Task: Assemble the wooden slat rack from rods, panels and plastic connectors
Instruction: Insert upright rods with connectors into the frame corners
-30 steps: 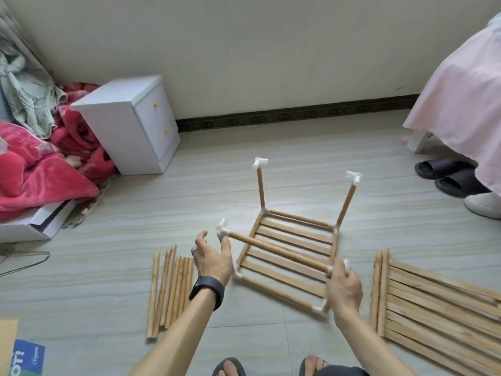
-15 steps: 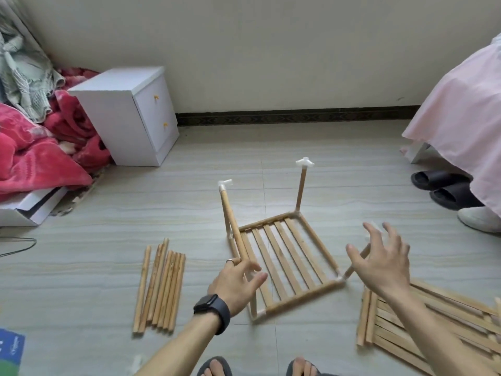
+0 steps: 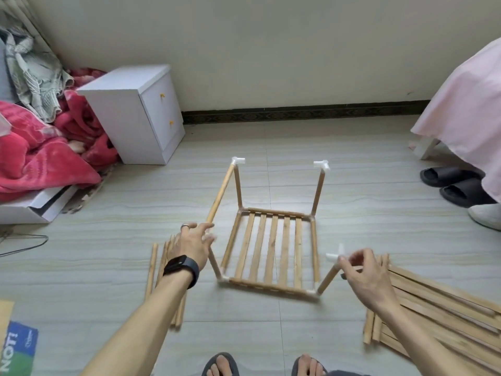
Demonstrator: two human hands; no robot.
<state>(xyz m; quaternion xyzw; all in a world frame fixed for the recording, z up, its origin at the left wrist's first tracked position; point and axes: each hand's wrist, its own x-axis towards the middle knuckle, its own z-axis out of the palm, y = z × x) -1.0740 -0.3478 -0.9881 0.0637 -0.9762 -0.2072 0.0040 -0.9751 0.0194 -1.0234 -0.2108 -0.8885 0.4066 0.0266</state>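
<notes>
On the floor tiles ahead of my feet, the slat rack (image 3: 271, 248) lies flat with a post at each corner. My left hand (image 3: 193, 246) has its fingers spread and nearly straight, touching the low end of a slanting rod (image 3: 221, 194) that runs up to the far-left connector (image 3: 238, 160). My right hand (image 3: 363, 272) is curled, fingertips pinching the white connector (image 3: 336, 255) on the near-right post. Loose rods (image 3: 153, 267) lie just beside the rack's left edge and spare panels (image 3: 433, 308) just beside its right. Bare floor (image 3: 271, 147) opens beyond, toward the cabinet (image 3: 130, 112).
</notes>
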